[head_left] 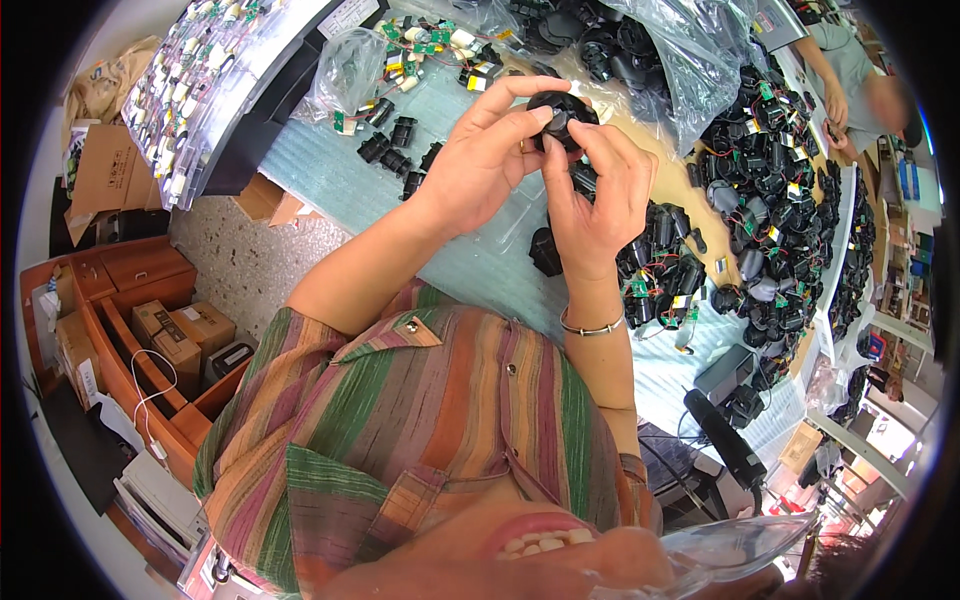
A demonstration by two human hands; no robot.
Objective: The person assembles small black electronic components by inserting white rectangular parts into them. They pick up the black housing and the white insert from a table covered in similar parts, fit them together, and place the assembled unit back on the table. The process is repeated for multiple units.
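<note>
Both my hands are raised over the table, their fingers closed round a rounded black plastic part (pixel 562 112). My left hand (pixel 487 158) grips it from the left, with the thumb across its front. On the other side my right hand (pixel 604 190) pinches it between thumb and fingers. Parts of its surface are hidden by my fingertips. Several black cylindrical pieces (pixel 385 150) lie on the table to the left of my left hand. Next to my right wrist sits a dark plastic piece (pixel 544 252). A heap of black housings with green circuit boards and wires (pixel 660 262) spreads to the right.
At the far left stands a big tray (pixel 205 85) of white parts with boards. Clear plastic bags (pixel 350 72) and loose circuit boards (pixel 430 42) are at the back. A black handheld tool (pixel 722 437) is at right. Another person (pixel 850 80) works across the table.
</note>
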